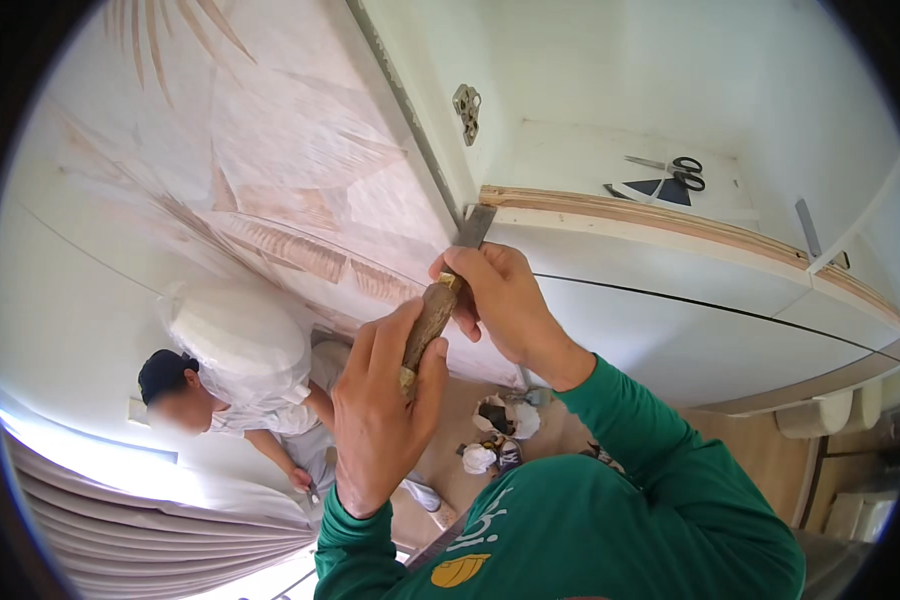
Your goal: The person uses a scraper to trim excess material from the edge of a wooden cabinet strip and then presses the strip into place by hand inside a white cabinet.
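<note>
1. While the left hand (pixel 380 400) wraps the wooden handle of a chisel (pixel 431 322) near its butt, the right hand (pixel 500 295) pinches it by the brass collar, so all 2 hands are closed on 1 tool.
2. Beyond the fingers, the flat blade points up and away, its tip at the left end of the raw wooden edge (pixel 630 217) along the cabinet (pixel 630 265), seemingly against it, close to the patterned wall panel (pixel 300 180).
3. My reading: the step in hand is trimming or prying at that corner, with the right hand guiding and the left supplying push.
4. The next move would call for a steady blade angle and short, controlled pressure, since a slip could mark the panel.
5. Farther in, scissors (pixel 686 172) lie on the cabinet floor beside a dark triangular piece (pixel 663 191), below 1 metal hinge (pixel 467 113).
6. Farthest out, at lower left, 1 co-worker (pixel 295 425) bends near the wall.
</note>
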{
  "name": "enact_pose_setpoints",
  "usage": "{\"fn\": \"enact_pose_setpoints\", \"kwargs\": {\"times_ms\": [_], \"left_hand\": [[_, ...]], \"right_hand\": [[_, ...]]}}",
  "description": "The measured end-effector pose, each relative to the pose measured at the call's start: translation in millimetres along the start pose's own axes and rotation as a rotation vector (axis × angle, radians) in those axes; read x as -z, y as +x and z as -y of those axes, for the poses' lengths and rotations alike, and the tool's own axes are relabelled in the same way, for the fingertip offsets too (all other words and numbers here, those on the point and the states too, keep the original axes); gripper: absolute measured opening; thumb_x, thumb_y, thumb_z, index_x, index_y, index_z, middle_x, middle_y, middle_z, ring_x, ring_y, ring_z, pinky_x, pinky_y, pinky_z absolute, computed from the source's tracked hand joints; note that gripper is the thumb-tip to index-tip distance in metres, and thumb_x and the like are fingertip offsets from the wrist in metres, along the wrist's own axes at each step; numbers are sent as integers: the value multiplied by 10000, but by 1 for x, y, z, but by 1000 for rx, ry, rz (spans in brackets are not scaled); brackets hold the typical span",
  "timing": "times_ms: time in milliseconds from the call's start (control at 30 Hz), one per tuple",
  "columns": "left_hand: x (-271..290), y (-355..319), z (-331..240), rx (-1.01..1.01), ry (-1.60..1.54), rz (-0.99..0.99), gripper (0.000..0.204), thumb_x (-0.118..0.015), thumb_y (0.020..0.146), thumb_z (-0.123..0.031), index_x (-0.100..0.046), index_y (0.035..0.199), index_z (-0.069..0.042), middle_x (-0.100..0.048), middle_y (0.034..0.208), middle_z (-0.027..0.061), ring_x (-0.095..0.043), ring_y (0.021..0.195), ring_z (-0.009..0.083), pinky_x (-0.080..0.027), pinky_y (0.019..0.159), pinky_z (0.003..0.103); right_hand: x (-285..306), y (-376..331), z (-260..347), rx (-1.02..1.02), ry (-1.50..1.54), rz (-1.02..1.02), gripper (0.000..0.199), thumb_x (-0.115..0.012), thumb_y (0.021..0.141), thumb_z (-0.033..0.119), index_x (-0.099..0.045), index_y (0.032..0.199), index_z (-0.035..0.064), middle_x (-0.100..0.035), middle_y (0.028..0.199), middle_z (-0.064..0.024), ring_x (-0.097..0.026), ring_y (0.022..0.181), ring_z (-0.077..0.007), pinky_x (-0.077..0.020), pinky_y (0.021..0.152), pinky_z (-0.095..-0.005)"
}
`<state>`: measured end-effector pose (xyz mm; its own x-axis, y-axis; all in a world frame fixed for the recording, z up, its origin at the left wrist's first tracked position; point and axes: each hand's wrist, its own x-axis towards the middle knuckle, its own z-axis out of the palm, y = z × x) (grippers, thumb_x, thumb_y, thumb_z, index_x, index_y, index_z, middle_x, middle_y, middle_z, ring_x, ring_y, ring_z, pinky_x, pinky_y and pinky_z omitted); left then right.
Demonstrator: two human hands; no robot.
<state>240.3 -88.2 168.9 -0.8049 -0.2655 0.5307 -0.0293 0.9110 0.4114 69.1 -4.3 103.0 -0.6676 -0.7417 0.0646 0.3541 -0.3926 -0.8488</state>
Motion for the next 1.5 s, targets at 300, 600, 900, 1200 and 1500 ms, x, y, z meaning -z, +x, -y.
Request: {"fn": "enact_pose_setpoints", "kwargs": {"times_ms": [300, 600, 900, 1200, 1500], "left_hand": [[12, 17, -7, 95, 123, 190, 410, -650, 1122, -188, -663, 1493, -16, -776, 1129, 245, -773, 925, 442, -590, 792, 501], [12, 21, -5, 71, 104, 201, 451, -662, 1116, -191, -642, 1542, -42, -726, 960, 207, -724, 768, 413, -544, 670, 523], [20, 28, -11, 150, 70, 251, 419, -678, 1098, -142, -699, 1479, 32, -787, 1088, 232, -767, 874, 334, -591, 797, 415], [20, 32, -10, 185, 28, 270, 425, -663, 1107, -154, -696, 1482, 43, -785, 1059, 238, -760, 863, 297, -595, 802, 404], [13, 34, 5, 87, -20, 159, 411, -760, 1026, -86, -745, 1420, 29, -766, 913, 186, -731, 709, 269, -573, 681, 386]], "right_hand": [[1, 3, 6, -15, -26, -12, 362, -588, 1133, 280, -707, 1012, -41, -660, 735, -81, -553, 500, -129, -421, 432, -307], [3, 5, 8, -39, -21, 21, 390, -545, 1149, 292, -703, 984, -24, -668, 727, -77, -551, 496, -127, -423, 435, -306], [-1, 3, 11, -65, -15, 12, 406, -535, 1152, 307, -701, 983, -22, -672, 722, -80, -560, 487, -130, -436, 444, -308], [-2, 1, 18, -82, -46, -13, 406, -521, 1152, 293, -706, 981, -26, -664, 693, -78, -559, 477, -123, -442, 453, -304], [2, 5, 27, -135, -47, 53, 425, -537, 1152, 309, -714, 980, -36, -658, 678, -84, -572, 485, -122, -461, 465, -304]]}}
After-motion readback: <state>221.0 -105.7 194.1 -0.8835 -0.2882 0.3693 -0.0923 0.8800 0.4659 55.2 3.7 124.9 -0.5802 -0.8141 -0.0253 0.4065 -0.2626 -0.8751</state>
